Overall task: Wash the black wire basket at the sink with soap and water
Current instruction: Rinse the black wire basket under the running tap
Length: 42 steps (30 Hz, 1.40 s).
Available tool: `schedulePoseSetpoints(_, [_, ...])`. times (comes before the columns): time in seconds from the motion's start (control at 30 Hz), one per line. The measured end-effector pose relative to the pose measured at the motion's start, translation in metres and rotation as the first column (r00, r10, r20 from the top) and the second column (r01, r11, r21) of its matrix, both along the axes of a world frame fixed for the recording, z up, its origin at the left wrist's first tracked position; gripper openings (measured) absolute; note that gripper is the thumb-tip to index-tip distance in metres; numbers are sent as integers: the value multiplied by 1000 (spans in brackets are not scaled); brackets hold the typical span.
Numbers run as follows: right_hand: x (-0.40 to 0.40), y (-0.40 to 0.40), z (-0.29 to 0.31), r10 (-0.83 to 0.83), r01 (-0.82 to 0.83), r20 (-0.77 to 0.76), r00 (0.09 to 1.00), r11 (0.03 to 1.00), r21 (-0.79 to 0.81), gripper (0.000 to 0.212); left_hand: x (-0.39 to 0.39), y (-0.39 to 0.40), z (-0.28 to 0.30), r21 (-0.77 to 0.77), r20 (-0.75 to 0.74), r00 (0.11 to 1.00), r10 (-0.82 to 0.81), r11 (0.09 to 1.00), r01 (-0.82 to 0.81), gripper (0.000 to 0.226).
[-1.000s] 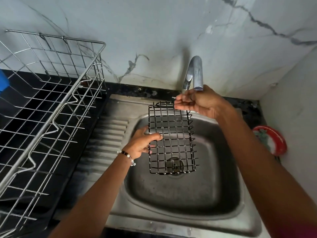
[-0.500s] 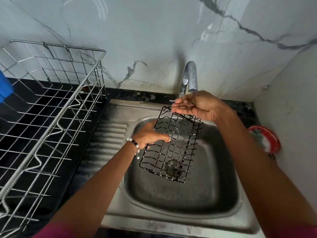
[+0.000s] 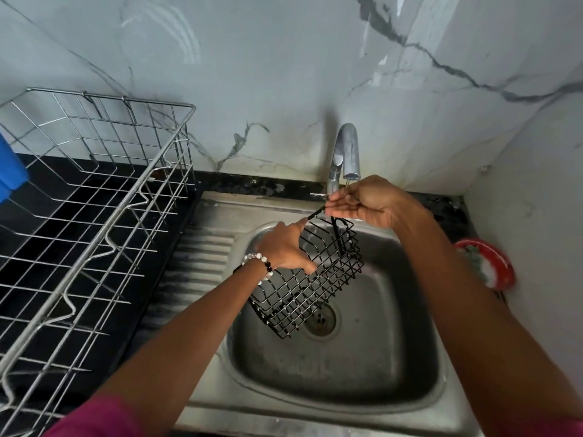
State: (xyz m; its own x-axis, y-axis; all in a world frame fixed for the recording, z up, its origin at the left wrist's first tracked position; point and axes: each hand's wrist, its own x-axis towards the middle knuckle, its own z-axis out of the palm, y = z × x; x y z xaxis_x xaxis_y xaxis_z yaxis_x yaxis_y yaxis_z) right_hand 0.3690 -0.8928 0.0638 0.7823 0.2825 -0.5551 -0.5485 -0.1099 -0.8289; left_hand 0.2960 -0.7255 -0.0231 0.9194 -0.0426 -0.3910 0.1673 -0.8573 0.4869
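Holding black wire basket [image 3: 310, 275] tilted over sink [image 3: 340, 402], left hand [image 3: 284, 247] fingers gripping its side, right hand [image 3: 369, 201] fingers pinching far rim under tap [image 3: 347, 152]; best rotated steadily.

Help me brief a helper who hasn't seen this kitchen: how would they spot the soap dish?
Start at the steel sink below the tap. Look right of the basin, into the corner by the side wall. The round red dish there, holding something pale, is the only red thing; everything near it is steel, black or grey.
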Motion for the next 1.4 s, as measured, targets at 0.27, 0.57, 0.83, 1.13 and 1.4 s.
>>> schedulePoseSetpoints(0.27, [1,6,-3,-25,25,2,1000,1000,9,27,2,-2,0,45,7,1000,-18,999,17,119])
schedulePoseSetpoints(0.57, [8,14,-8,-119,120,33,992,991,-52,25,1,-4,4,116,-3,998,-57,992,57,125])
schedulePoseSetpoints(0.83, [8,18,-11,-123,123,10,992,992,-27,26,-1,-3,3,146,-16,997,-71,987,72,129])
schedulePoseSetpoints(1.13, [9,16,-13,-107,111,40,993,987,-118,25,0,-6,1,140,-5,998,-70,988,70,129])
schedulePoseSetpoints(1.4, [6,13,-9,-85,86,27,996,995,-51,25,-1,-8,3,97,4,998,-57,994,57,131])
